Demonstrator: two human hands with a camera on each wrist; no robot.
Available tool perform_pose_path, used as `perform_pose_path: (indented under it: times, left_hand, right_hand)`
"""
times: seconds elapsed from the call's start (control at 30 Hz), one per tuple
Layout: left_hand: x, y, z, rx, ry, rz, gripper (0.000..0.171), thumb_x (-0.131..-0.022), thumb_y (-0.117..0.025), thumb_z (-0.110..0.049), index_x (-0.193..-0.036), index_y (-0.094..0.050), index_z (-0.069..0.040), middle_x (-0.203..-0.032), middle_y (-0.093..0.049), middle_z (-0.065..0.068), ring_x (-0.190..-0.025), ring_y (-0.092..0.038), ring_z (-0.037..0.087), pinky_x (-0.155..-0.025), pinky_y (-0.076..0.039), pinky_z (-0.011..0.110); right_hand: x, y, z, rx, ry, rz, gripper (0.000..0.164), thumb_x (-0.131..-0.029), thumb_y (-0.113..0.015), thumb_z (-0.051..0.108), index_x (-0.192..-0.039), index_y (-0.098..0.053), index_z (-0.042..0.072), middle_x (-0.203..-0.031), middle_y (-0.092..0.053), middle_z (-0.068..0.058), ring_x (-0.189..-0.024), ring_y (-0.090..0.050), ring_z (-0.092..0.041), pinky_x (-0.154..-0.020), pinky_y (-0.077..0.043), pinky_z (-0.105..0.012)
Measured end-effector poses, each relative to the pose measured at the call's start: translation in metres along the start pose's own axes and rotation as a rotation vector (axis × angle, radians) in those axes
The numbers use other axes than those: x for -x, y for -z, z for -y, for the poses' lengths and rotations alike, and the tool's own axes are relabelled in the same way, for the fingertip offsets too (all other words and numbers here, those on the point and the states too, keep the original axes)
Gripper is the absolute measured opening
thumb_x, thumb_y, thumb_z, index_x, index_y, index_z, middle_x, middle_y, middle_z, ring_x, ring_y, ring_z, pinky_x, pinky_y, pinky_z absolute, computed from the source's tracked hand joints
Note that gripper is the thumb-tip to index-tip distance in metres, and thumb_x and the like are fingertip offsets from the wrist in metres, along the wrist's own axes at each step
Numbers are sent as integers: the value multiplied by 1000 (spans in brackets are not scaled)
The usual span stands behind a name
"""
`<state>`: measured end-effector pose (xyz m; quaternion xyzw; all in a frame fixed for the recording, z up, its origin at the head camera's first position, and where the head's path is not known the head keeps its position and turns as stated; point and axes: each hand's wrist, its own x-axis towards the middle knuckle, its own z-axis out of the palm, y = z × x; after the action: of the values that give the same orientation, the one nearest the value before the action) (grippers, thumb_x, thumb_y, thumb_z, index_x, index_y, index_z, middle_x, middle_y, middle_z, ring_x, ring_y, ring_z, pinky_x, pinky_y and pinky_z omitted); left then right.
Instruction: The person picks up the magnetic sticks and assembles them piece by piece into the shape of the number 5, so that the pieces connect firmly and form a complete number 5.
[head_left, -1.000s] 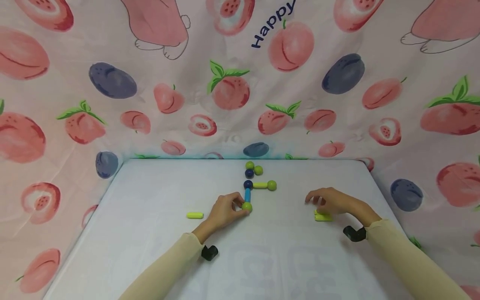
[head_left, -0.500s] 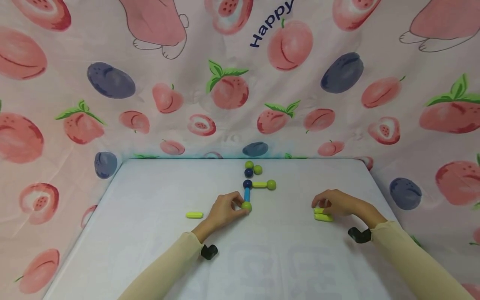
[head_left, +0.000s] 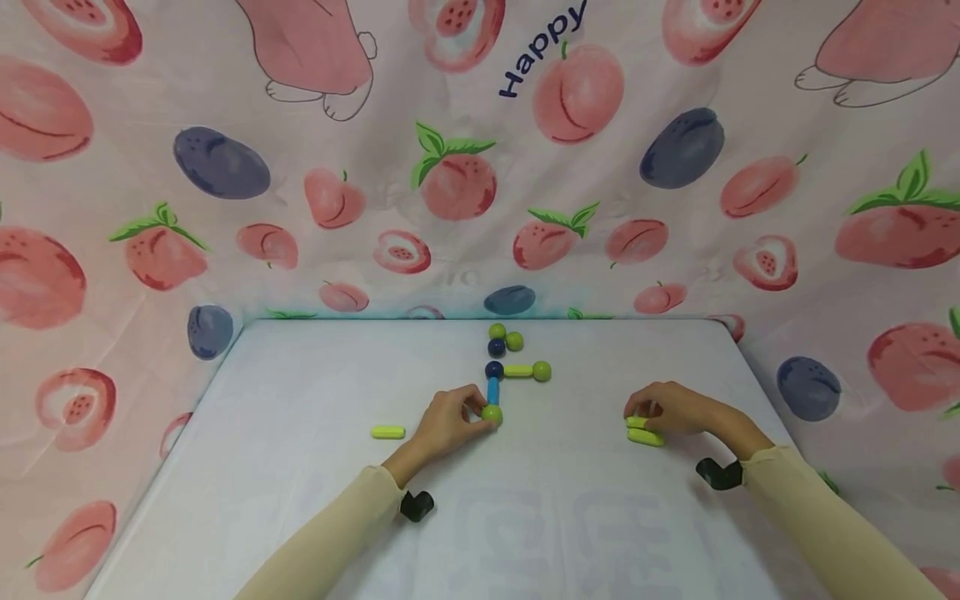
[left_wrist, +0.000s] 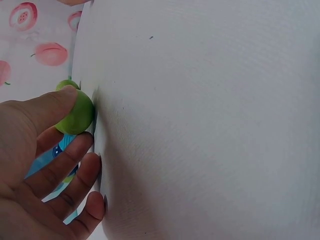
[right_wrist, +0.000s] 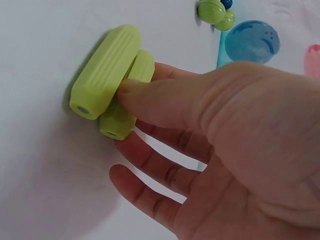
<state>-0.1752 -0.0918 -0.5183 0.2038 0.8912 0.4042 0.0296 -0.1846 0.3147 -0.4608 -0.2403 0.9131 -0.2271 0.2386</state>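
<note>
My left hand pinches a green ball between thumb and fingers. That ball sits at the near end of a blue rod, whose far end meets a navy ball. From the navy ball a yellow-green rod runs right to another green ball. Over on the right, my right hand has its thumb and fingers around one ribbed yellow-green rod. A second such rod lies on the table, right alongside the gripped one.
A single yellow-green rod lies left of my left hand. Behind the joined pieces, two green balls and a navy ball sit near the table's back edge. A fruit-print cloth rises behind the white table.
My right hand has shifted slightly right and its fingers have closed on one of the two rods. The left hand keeps its pinch on the green ball without visible movement.
</note>
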Motion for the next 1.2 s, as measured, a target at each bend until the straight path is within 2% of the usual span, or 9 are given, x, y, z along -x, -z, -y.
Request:
perform_pose_path:
  times: [0.2, 0.47, 0.8, 0.97, 1.2]
  left_hand:
    - [1, 0, -1, -1, 2, 1, 22, -86, -85, -22, -100, -70, -16, -92, -73, -6, -75, -56, 10, -68, -47, 27]
    - [-1, 0, 1, -1, 0, -1, 22, -85, -86, -23, -98, -70, -16, -90, -73, -6, -75, -57, 11, -68, -47, 27]
    - [-2, -1, 2, 12, -5, -3, 22, -85, -86, -23, -98, -70, -16, -90, -73, -6, -74, -57, 10, -69, -47, 27]
    - [-1, 0, -1, 13, -11, -9, 22, -85, -86, -22, -98, -70, -15, -90, -73, -5, -74, -57, 11, -68, -47, 27]
    - [0, 0, -1, 18, -10, -15, 23, -84, -87, -21, -98, -70, -15, -91, -73, -5, -75, -59, 14, -69, -47, 27]
  right_hand:
    - [-1, 0, 1, 13, -15, 2, 20, -93, -72, 2, -109, -73, 13, -95, -64, 1, -86, -57, -17, -77, -51, -34]
    - [-2, 5, 4, 3, -47, -31, 20, -93, -75, 8, -111, -73, 18, -99, -68, 1, -89, -60, -19, -80, -55, -38]
    - [4, 24, 10, -22, 75, -128, 25, -91, -75, 3, -114, -71, 14, -107, -73, -3, -92, -67, -20, -83, -56, -43]
    - [1, 31, 3, -25, 103, -167, 26, -91, -77, 5, -112, -71, 19, -106, -73, 2, -93, -67, -17, -81, -55, -38]
    - [-1, 31, 6, -50, 142, -183, 25, -91, -76, 3, -112, -71, 16, -105, -73, 1, -93, -68, -17, -83, -56, -42]
